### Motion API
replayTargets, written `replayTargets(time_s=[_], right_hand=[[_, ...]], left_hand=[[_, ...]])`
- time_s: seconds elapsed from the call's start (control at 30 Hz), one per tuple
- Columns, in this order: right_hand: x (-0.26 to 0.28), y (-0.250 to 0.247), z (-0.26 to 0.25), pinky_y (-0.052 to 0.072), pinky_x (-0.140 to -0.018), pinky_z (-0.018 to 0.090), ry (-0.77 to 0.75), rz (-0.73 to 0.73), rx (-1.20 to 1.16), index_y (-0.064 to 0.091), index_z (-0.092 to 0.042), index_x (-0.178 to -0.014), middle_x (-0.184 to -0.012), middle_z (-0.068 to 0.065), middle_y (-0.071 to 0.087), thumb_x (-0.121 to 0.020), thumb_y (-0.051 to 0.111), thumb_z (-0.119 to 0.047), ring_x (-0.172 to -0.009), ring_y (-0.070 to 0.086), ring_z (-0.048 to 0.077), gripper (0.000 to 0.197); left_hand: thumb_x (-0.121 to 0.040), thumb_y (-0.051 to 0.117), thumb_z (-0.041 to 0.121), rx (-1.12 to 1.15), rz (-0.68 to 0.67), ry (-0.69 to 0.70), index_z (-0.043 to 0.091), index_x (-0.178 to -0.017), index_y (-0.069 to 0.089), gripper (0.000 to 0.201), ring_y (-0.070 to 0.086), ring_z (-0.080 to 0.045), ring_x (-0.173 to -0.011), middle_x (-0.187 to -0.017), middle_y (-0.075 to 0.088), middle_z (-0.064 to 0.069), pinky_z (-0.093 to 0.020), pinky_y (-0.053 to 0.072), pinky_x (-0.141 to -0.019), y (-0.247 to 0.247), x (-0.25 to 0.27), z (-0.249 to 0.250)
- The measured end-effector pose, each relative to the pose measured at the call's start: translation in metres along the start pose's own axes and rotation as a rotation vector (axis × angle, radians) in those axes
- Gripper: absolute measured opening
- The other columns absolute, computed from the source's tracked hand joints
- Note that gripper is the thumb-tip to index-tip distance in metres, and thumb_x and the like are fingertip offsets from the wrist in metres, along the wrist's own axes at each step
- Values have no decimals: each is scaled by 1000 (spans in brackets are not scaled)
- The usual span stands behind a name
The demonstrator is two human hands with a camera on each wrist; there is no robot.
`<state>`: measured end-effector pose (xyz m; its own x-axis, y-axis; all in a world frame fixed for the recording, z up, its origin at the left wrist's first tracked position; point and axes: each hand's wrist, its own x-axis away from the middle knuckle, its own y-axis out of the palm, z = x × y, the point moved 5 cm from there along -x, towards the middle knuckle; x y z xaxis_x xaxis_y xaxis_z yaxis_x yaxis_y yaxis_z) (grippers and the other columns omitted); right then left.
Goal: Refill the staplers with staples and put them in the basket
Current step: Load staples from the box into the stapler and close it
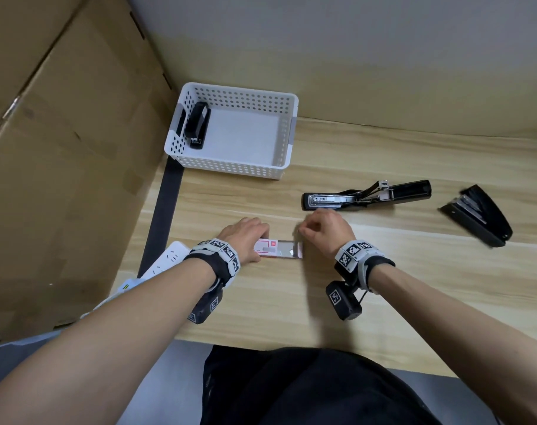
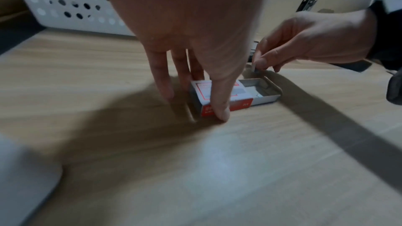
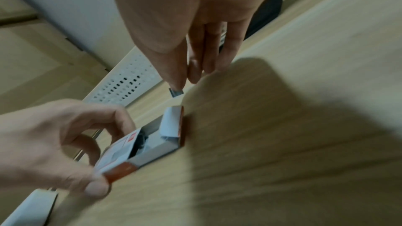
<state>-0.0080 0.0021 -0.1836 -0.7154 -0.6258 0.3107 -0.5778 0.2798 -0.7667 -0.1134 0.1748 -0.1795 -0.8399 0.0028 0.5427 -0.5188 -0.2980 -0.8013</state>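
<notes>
A small red-and-white staple box (image 1: 278, 249) lies on the wooden table with its inner tray slid out to the right. My left hand (image 1: 245, 237) grips the box's sleeve (image 2: 206, 95) between thumb and fingers. My right hand (image 1: 325, 228) pinches a short strip of staples (image 3: 176, 92) just above the tray (image 2: 259, 90). A black stapler (image 1: 365, 196) lies swung open behind my right hand. A second black stapler (image 1: 478, 216) lies shut at the far right. A third black stapler (image 1: 197, 124) lies inside the white perforated basket (image 1: 230, 170).
A large cardboard box (image 1: 61, 148) stands along the left. A white power strip (image 1: 166, 262) lies at the table's left front corner. Behind the table rises a beige wall panel (image 1: 383, 72). Bare wood shows between the basket and the staplers.
</notes>
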Motion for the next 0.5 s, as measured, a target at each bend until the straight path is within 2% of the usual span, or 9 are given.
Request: replayTargets(time_s=[0.1, 0.2, 0.33, 0.5], right_hand=[[-1, -5, 12, 50, -70, 30, 93, 19, 17, 74, -25, -78, -83, -9, 66, -85, 65, -32, -85, 60, 16, 13], [-2, -3, 21, 50, -70, 30, 150, 32, 13, 73, -28, -79, -86, -8, 68, -83, 64, -37, -87, 60, 16, 13], [-3, -1, 25, 53, -70, 34, 168, 50, 24, 72, -28, -79, -87, -6, 69, -82, 59, -50, -87, 60, 17, 25], [5, -7, 31, 44, -68, 29, 134, 65, 40, 70, -24, -80, -91, -2, 65, -90, 55, -45, -89, 57, 19, 28]], left_hand=[[-66, 75, 54, -87, -101, -3, 29, -92, 54, 42, 50, -16, -96, -98, 51, 9, -31, 38, -69, 0, -10, 4], [-75, 57, 63, -124, -133, -16, 26, -85, 57, 38, 56, -17, -85, -92, 59, 8, -31, 41, -65, -8, -20, 7], [-86, 50, 55, -64, -17, 5, 27, -83, 58, 29, 58, -17, -79, -85, 62, 9, -29, 40, -61, -23, -33, 20], [-88, 51, 37, 23, 105, 70, 30, -89, 59, 11, 58, -16, -82, -90, 59, 12, -31, 48, -67, -30, -45, 46]])
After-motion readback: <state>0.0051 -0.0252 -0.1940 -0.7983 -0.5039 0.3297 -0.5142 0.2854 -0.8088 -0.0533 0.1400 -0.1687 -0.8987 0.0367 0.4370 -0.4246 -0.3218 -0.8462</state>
